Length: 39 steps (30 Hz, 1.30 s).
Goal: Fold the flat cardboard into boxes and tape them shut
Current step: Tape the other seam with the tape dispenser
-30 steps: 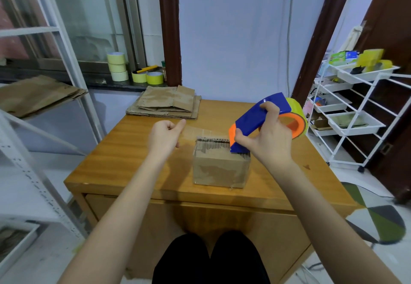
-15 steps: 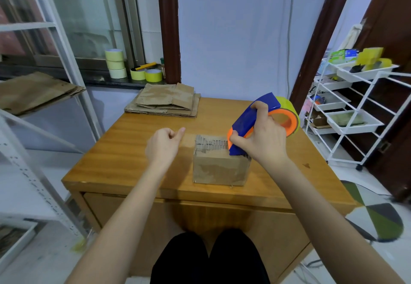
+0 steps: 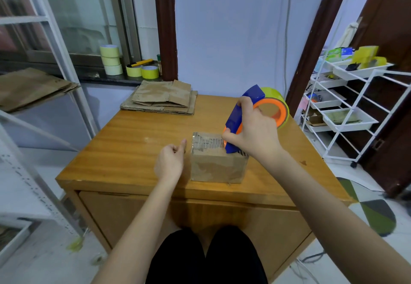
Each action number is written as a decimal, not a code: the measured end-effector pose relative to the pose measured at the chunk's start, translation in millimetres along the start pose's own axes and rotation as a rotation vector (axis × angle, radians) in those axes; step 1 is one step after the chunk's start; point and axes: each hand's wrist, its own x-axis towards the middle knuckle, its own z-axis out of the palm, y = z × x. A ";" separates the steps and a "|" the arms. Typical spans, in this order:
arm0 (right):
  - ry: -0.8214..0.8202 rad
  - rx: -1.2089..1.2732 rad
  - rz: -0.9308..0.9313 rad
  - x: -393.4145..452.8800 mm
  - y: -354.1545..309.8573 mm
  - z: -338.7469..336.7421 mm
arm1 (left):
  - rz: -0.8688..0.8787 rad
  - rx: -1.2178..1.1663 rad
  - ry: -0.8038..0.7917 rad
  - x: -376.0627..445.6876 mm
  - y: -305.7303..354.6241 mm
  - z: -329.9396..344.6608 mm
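Observation:
A small folded cardboard box [image 3: 219, 168] stands on the wooden table [image 3: 133, 150], near its front edge. My right hand [image 3: 255, 138] grips a blue and orange tape dispenser [image 3: 241, 114] carrying a yellowish tape roll [image 3: 277, 93]; the dispenser's front end rests on the right part of the box top. Curled fingers of my left hand [image 3: 170, 161] pinch the free end of clear tape [image 3: 189, 145] at the box's upper left edge. A stack of flat cardboard [image 3: 160, 99] lies at the table's far left.
Several tape rolls [image 3: 111, 60] and a yellow cutter [image 3: 141, 63] sit on the window sill behind. More flat cardboard [image 3: 29, 86] lies on a white shelf at left. A white wire rack [image 3: 347, 110] with trays stands at right. My knees are under the table's front edge.
My left hand has come down and right, from above the table to the box's left top edge. The dispenser in my right hand has dropped lower onto the box top.

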 end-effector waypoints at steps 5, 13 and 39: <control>-0.011 -0.015 -0.039 1.0 -1.2 -0.4 | -0.023 -0.001 -0.072 -8.9 4.2 13.4; 0.006 0.010 -0.027 -2.2 -0.9 -0.3 | 0.055 0.269 -0.258 -7.3 8.0 3.9; 0.043 0.053 -0.004 -5.5 4.6 4.2 | 0.750 0.331 0.012 -48.2 28.4 -6.2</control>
